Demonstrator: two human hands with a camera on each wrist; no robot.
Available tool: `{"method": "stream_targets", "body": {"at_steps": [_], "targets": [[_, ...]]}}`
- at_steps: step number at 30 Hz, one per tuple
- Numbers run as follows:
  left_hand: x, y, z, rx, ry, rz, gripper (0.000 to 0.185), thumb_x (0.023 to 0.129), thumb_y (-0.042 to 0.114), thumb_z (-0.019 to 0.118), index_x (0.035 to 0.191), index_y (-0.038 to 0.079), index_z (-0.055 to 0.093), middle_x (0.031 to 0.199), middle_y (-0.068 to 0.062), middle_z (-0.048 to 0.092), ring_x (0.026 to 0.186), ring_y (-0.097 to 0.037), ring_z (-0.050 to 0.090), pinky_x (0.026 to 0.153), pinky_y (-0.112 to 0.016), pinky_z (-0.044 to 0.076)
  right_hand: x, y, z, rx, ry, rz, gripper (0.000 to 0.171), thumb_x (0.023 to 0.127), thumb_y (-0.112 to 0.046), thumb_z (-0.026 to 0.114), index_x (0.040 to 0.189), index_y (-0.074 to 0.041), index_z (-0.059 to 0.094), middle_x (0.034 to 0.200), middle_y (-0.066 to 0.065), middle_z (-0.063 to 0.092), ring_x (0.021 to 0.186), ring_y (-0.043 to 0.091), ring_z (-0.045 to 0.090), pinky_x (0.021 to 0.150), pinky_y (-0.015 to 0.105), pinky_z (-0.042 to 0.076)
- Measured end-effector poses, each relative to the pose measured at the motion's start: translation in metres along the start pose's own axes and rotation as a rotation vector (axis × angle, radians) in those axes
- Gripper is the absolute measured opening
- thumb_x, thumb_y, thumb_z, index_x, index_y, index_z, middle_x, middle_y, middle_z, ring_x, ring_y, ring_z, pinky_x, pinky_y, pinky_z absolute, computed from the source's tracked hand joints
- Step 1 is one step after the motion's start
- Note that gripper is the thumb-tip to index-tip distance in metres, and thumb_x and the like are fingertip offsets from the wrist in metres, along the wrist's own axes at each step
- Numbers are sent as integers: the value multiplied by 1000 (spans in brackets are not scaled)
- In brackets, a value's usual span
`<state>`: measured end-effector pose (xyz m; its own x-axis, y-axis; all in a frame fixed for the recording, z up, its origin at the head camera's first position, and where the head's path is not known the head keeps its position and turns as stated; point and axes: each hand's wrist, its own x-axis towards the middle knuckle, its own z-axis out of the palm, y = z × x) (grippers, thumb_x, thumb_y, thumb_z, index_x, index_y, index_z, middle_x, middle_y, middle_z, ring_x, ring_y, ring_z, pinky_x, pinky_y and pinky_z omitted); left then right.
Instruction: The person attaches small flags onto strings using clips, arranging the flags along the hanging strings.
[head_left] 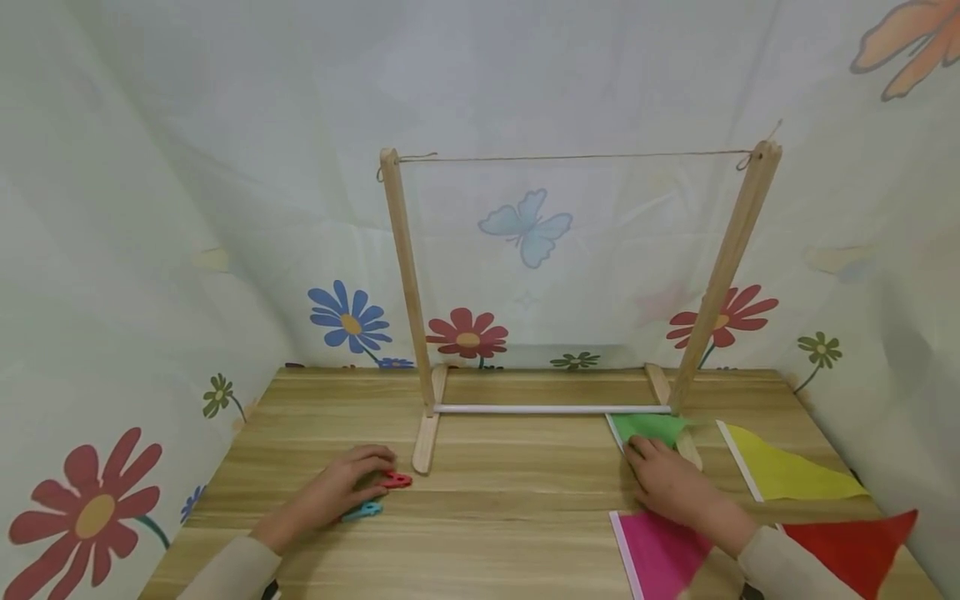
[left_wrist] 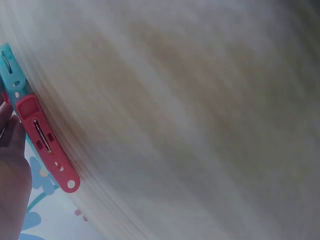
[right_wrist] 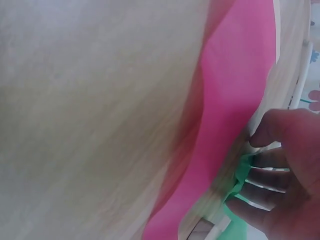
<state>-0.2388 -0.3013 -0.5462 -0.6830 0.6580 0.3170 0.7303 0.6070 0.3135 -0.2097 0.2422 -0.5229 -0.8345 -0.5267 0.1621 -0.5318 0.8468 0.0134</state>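
My left hand (head_left: 348, 483) is low over the left of the table, with its fingers and thumb around the end of a red clothespin (head_left: 397, 480). Just below its thumb lies a teal clothespin (head_left: 363, 511); the two overlap in the left wrist view. Over on the right, my right hand (head_left: 663, 479) has its fingertips on a green pennant (head_left: 652, 427), its thumb standing apart from the fingers (right_wrist: 265, 195). The hand covers part of that pennant. A pink pennant (head_left: 663, 554) with a white edge strip lies close below the right hand.
A wooden frame with two posts (head_left: 408, 275) carries a thin string (head_left: 570, 157) across its top and a white rod (head_left: 551, 409) near the table. Yellow (head_left: 787, 471) and red (head_left: 855, 546) pennants lie at the right. A flower-printed cloth (head_left: 247, 167) surrounds the wooden table (head_left: 510, 483).
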Motion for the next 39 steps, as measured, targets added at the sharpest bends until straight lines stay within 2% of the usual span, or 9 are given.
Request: {"method": "stream_targets", "body": {"at_steps": [6,9,12,15,20,25,29,35,39], "targets": [[3,6,2,-35,45,-2,28,89,17,80,116,12,71,121,0,67,114,-20,64,93,-42,56,3,2,5,-15,104,9,35,86,-5,74,119,6,69,114,17,66,102,35,65,80,43,59],[6,9,2,-53,75,5,28,90,16,79,117,14,71,118,5,68,111,-16,64,91,-39,56,5,3,6,-23,154,32,30,88,-7,75,117,0,72,110,12,70,95,31,68,73,42,60],[7,11,2,-69,95,-4,28,90,15,79,117,15,71,117,8,67,109,-12,64,89,-36,57,7,3,6,-20,168,54,27,90,-12,76,116,-5,74,106,8,72,90,29,69,68,43,60],[8,12,3,-103,105,-4,28,90,13,79,116,14,71,114,8,67,105,-11,64,87,-33,57,10,4,4,-4,166,58,23,89,-13,77,112,-9,75,101,5,73,86,27,70,66,43,59],[9,14,4,-166,114,16,28,89,10,79,116,11,70,110,5,67,99,-12,65,83,-32,57,11,7,5,0,190,31,18,86,-7,79,103,-12,78,96,3,73,83,25,70,65,42,59],[9,14,5,-161,111,-6,34,86,10,82,118,9,70,110,1,68,98,-12,65,83,-34,58,13,11,7,4,189,35,14,86,-12,80,100,-13,80,96,3,74,83,24,71,65,42,59],[9,14,6,-167,96,-39,32,87,12,81,116,13,70,110,6,66,98,-10,64,83,-33,58,14,10,7,32,193,50,12,88,-18,80,98,-12,81,95,3,75,83,25,71,67,44,59],[11,16,6,-196,103,-50,30,87,13,81,116,15,71,110,7,65,93,-14,64,78,-33,58,15,11,8,30,238,38,11,86,-17,81,97,-16,82,91,0,75,80,22,71,62,42,59],[12,19,6,-206,102,-52,30,88,13,81,115,14,71,110,6,65,90,-15,64,76,-32,57,15,12,8,28,237,48,11,85,-16,82,96,-18,83,90,-2,75,81,20,72,62,40,59]]}}
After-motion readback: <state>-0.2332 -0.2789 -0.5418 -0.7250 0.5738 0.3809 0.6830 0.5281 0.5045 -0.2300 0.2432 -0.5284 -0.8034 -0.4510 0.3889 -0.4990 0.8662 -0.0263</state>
